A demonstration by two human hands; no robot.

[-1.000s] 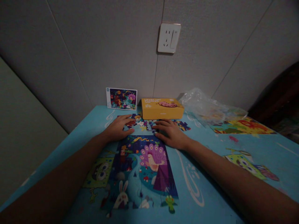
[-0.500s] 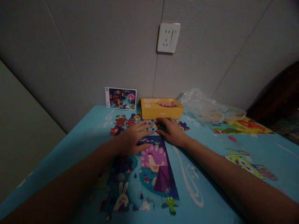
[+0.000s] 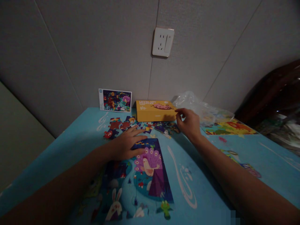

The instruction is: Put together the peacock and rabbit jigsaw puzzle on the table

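Note:
My left hand (image 3: 128,143) lies over the upper left of a partly assembled jigsaw puzzle (image 3: 138,184), fingers spread and palm down. The joined part shows a pink peacock, a purple tent and a white rabbit. Beyond its top edge, loose puzzle pieces (image 3: 114,124) are scattered below the yellow puzzle box (image 3: 156,113). My right hand (image 3: 189,123) is raised by the right end of that box. Its thumb and forefinger curl together in a pinch, and anything between them is too small or hidden. A dark group of pieces (image 3: 168,127) lies just left of it.
A picture card (image 3: 115,100) of the puzzle leans on the wall at the back left. At the right, a clear plastic bag (image 3: 199,107) overlaps a yellow and orange picture sheet (image 3: 232,127). A printed blue cloth (image 3: 65,156) covers the table. A socket (image 3: 163,42) is on the wall.
My right hand has lifted off the loose pieces and moved right, to the end of the box, uncovering dark pieces. My left hand stays over the puzzle. The view has turned slightly.

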